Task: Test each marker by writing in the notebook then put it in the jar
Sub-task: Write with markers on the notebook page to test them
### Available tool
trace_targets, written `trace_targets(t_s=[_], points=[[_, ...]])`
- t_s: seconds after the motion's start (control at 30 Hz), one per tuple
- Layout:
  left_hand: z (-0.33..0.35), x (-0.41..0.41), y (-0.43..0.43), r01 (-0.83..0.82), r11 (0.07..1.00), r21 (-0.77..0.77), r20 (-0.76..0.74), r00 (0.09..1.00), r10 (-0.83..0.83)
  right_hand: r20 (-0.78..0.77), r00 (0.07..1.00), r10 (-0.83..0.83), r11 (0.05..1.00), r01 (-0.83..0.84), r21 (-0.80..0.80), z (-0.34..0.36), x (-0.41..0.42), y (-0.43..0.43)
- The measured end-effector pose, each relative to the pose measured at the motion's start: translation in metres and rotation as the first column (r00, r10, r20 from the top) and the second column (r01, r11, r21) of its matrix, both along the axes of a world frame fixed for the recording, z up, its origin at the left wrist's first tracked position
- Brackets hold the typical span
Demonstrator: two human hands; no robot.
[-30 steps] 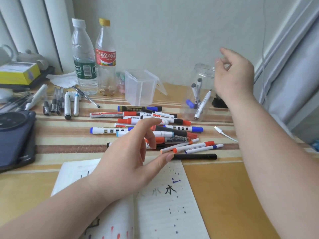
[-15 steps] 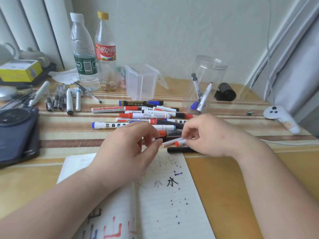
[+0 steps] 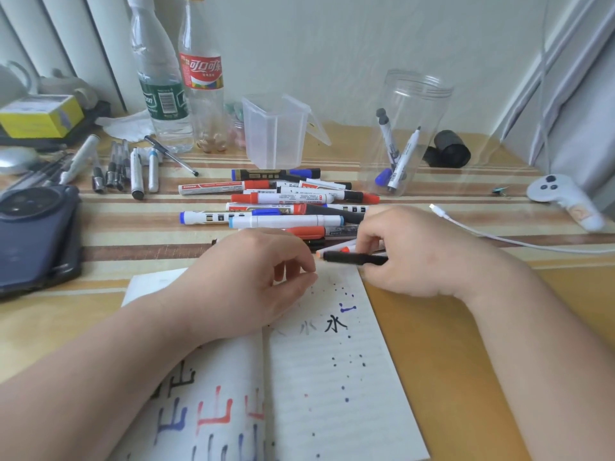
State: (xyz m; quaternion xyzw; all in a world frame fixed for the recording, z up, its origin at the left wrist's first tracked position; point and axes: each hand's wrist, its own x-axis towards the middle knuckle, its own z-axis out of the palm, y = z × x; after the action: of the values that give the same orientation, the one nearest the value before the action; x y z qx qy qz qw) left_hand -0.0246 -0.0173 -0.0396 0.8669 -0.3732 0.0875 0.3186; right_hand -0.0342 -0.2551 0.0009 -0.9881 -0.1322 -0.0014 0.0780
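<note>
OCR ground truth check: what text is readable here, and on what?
"可口可乐" on the red label of the cola bottle.
"水" in black ink on the right page of the notebook.
Label of the water bottle and prints on the markers: too blurred to read.

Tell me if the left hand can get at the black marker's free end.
Probably yes: the left hand is empty, close beside the free end of the black marker, nothing between; the right hand grips its other end.

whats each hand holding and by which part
The right hand pinches the black marker by its right end; the left hand holds nothing.
</note>
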Motion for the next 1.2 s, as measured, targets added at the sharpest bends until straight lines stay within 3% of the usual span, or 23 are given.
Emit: trace_targets(t_s=[0.07,0.1,0.17,0.23,0.27,0.47,0.73,1.2], points=[[0.0,0.0,-0.001,-0.021,1.0,0.004,-0.008,1.0,0.021,0.075,0.997,-0.016,0.969,-0.003,0.247,-0.002,0.001,-0.002],[0.0,0.0,0.0,-0.031,0.999,-0.008,-0.015,0.999,0.031,0.072,0.997,-0.026,0.89,-0.01,0.455,-0.002,0.001,-0.001],[0.003,0.0,0.001,-0.02,0.998,-0.056,-0.046,0.999,0.017,0.037,0.999,-0.001,0.531,-0.031,0.847,0.0,0.001,0.002],[0.008,-0.002,0.003,0.021,0.996,-0.087,-0.094,0.995,-0.029,-0.027,0.998,0.06,0.174,0.016,0.985,-0.001,0.001,0.009],[0.01,-0.003,0.003,0.032,0.995,-0.094,-0.103,0.994,-0.042,-0.054,0.995,0.083,0.097,0.046,0.994,-0.003,0.002,0.014],[0.009,-0.004,-0.003,-0.022,0.998,-0.061,-0.035,0.999,0.02,-0.083,0.974,0.213,0.138,0.054,0.989,-0.017,0.002,0.037],[0.009,-0.003,-0.005,0.015,0.999,-0.034,-0.107,0.994,-0.018,-0.029,0.986,0.166,0.158,0.003,0.988,-0.02,0.001,0.044],[0.009,0.005,-0.006,-0.029,0.994,-0.101,-0.191,0.982,0.009,-0.025,0.976,0.218,0.048,0.015,0.999,-0.019,0.0,0.043]])
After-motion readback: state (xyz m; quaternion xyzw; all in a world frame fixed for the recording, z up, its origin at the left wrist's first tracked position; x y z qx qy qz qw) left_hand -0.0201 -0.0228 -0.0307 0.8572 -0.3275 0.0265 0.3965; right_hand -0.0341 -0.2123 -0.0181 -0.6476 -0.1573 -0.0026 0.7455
